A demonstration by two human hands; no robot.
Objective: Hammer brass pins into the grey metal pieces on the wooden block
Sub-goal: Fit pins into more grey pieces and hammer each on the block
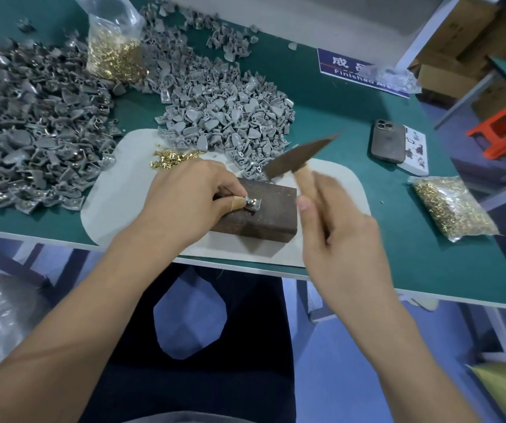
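Observation:
A dark wooden block (264, 221) lies on a pale mat (117, 209) near the table's front edge. On its top sits one small grey metal piece (253, 204), which my left hand (190, 196) pinches with a taped fingertip. My right hand (340, 239) grips the wooden handle of a small hammer (300, 155); its blurred dark head is raised above and behind the block. Loose brass pins (170, 158) lie on the mat just beyond my left hand.
A big heap of grey pieces (233, 111) spreads behind the mat and a darker heap (25, 123) fills the left. One bag of brass pins (114, 53) stands at the back, another (450, 207) lies right. A phone (388, 141) rests beside a leaflet.

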